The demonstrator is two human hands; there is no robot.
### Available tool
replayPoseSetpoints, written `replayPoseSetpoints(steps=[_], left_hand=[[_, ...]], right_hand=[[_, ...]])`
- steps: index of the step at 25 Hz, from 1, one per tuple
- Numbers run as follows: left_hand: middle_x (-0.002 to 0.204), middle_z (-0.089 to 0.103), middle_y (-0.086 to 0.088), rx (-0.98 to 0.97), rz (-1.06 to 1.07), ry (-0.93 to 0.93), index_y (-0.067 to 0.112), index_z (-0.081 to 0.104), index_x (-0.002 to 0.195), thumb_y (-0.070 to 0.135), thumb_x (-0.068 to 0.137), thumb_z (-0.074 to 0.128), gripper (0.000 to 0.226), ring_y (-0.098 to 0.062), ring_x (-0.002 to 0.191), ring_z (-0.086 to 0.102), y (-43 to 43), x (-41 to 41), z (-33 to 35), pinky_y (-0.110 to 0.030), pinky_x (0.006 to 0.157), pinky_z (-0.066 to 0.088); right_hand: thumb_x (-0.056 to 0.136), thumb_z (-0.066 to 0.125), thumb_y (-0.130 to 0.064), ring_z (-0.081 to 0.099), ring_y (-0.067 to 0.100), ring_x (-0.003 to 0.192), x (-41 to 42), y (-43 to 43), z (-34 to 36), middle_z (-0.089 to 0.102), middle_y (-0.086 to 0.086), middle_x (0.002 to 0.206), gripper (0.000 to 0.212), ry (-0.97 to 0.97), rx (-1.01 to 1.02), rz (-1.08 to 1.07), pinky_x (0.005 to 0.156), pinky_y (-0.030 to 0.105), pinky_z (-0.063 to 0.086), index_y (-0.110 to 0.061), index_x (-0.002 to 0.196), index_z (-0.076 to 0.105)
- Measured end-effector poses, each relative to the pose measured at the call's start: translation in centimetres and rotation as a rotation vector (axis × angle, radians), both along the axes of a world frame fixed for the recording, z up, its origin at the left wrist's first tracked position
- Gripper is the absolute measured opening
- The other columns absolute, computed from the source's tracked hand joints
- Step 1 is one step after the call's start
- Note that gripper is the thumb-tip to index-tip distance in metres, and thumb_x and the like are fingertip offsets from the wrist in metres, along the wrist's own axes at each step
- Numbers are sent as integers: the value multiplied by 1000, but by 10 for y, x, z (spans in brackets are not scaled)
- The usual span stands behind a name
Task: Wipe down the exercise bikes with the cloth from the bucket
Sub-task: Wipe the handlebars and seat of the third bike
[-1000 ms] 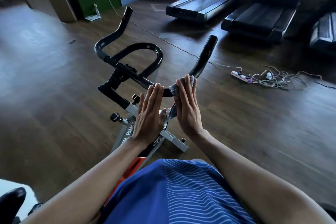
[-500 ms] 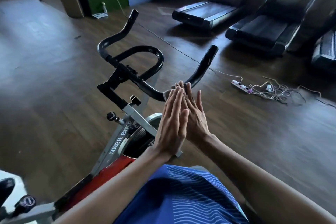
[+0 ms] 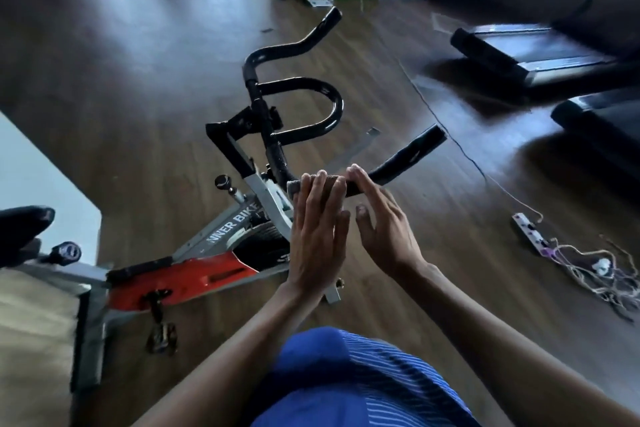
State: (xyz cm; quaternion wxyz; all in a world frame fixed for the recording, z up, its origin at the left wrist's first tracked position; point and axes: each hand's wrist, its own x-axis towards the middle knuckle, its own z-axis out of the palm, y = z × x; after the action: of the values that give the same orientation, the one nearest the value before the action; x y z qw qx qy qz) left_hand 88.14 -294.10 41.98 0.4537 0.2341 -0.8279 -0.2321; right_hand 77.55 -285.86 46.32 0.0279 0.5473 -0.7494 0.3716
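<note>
An exercise bike with a grey frame (image 3: 235, 222) and a red flywheel cover stands in front of me. A grey cloth (image 3: 293, 188) is wrapped over the near end of its black handlebar (image 3: 405, 158). My left hand (image 3: 318, 229) lies over the cloth, its fingertips curled over the bar on top of it. Just to the right is my right hand (image 3: 384, 222), fingers spread, with its index fingertip touching the bare bar beside the cloth. Most of the cloth is hidden under my left hand. No bucket is in view.
Two treadmills (image 3: 519, 55) (image 3: 595, 121) stand at the back right. A power strip (image 3: 530, 236) with tangled cables lies on the wooden floor at right. The bike's saddle (image 3: 20, 229) and a pedal (image 3: 161, 333) are at lower left.
My palms were pressed together near the bar. Now they are apart, the left hand over the cloth on the bar and the right hand off to the right. The view has swung left.
</note>
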Motion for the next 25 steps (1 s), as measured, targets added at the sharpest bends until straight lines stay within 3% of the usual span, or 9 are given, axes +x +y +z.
replayPoseSetpoints(steps=[2,5,13,17,22,25], left_hand=[[159,25,-19,-96,88,-74,7,34,151,33,108,28,51,-35,152,13,-1,-8,-9,-46,124,11],[160,19,-16,-149,171,-92,9,21,153,34,107,27,53,-28,153,4,-4,-16,-20,-44,124,8],[149,31,-11,-281,199,18,9,36,143,37,106,29,47,-14,153,5,-30,-24,-35,-39,124,10],[146,32,-9,-386,81,79,13,34,145,30,106,35,43,-14,152,8,-51,-17,-43,-39,124,12],[143,34,-10,-447,-147,130,10,37,142,27,105,39,41,-23,144,24,-85,-2,-43,-43,122,20],[148,30,-8,-493,-272,137,13,31,145,27,105,42,44,-19,150,18,-103,4,-44,-43,122,19]], right_hand=[[90,55,5,43,17,141,-12,-3,-5,48,4,151,56,126,-50,-12,116,33,36,-12,143,50],[92,57,0,37,19,145,-20,-9,-14,44,6,153,49,179,-32,-1,119,39,32,-13,140,53],[96,56,-1,37,22,144,-14,-14,-24,50,5,149,44,178,-78,-29,119,45,29,-10,139,55],[98,55,-4,37,22,144,-3,-19,-25,52,6,146,39,168,-90,-108,121,44,26,-10,137,57],[103,50,-17,32,25,146,18,-31,-28,52,8,146,33,103,-115,-246,117,55,29,-8,134,57],[104,45,-23,26,25,150,31,-38,-28,48,10,150,36,89,-104,-333,117,56,29,-6,134,56]])
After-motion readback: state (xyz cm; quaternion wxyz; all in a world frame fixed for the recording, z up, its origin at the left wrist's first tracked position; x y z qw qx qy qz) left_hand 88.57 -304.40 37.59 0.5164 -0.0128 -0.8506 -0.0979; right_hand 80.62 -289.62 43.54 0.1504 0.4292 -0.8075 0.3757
